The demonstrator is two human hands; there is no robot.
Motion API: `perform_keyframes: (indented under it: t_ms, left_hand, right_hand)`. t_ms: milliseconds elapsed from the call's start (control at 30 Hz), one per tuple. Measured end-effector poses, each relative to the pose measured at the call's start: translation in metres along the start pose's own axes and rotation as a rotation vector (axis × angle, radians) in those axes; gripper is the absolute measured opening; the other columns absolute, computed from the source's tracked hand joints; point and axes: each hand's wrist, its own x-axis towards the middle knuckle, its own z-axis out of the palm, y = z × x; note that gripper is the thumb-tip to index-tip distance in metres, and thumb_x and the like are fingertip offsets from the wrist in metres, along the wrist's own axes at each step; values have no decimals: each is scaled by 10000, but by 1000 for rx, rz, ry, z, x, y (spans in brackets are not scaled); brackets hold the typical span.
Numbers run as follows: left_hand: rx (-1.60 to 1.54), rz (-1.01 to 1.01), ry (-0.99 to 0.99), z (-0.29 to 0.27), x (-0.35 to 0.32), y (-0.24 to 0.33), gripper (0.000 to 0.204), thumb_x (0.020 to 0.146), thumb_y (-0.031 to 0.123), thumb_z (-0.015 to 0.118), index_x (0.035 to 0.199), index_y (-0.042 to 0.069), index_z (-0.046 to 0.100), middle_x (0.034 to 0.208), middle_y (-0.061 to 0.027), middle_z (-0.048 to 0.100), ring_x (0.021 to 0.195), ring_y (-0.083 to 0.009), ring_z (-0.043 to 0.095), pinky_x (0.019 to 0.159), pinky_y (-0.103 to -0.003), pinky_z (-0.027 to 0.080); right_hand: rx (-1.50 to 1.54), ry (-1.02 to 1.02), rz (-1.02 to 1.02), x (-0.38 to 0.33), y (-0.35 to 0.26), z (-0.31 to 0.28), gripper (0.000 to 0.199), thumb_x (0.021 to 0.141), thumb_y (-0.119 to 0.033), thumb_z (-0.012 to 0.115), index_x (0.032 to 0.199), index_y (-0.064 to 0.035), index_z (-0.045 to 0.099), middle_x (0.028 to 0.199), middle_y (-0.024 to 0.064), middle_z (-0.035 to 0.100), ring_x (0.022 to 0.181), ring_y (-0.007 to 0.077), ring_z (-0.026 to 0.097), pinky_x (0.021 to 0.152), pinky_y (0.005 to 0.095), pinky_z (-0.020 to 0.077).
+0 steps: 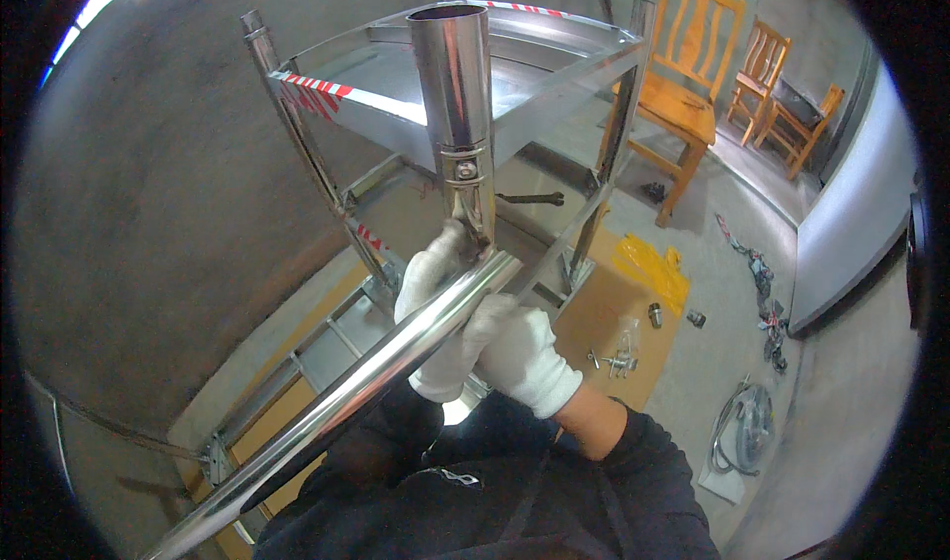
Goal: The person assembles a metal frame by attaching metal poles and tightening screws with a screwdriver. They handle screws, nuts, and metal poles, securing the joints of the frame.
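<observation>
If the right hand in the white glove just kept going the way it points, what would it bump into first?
The right hand points up and left, already against the shiny steel tube beside the left hand. Past them, probably the upright steel post, though depth is hard to judge.

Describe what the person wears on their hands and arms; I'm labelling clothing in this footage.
Both the left hand and the right hand wear plain white knit gloves. The forearms are covered by loose black sleeves; a bare strip of wrist shows between the right glove and its cuff.
</observation>
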Motion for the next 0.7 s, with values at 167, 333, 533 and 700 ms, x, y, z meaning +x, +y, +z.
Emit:
perform_keyframes:
  t_ms: [167,333,533,700]
  left_hand:
    - [-63,182,-48,-9,7,-4,584,779,221,780,1244,-49,552,981,-111,628,851,-194,609,779,-310,477]
    - [-70,57,-44,-22,13,15,590,854,377,736,1238,-26,541,1122,-104,588,1018,-223,618,905,-346,487]
    - [-62,5,47,-34,8,-2,581,868,348,709,1278,-16,518,1157,-126,595,1073,-231,612,965,-368,469]
    - [-28,-31,44,-37,8,-6,572,846,310,715,1267,-26,524,1124,-132,615,1051,-235,627,946,-362,483]
  right_hand:
    - [80,59,90,3,-8,-10,153,742,-228,699,856,-131,668,771,106,651,674,299,670,580,401,534]
    - [8,180,-52,4,-4,-18,303,835,-229,632,1131,-164,632,680,77,569,536,247,630,432,380,485]
    - [-10,183,-56,7,-5,-20,339,845,-258,633,1175,-183,647,667,60,560,524,231,616,424,372,475]
    - [-53,158,-38,6,-4,-24,399,817,-289,666,1210,-217,646,677,40,561,548,215,627,464,351,491]
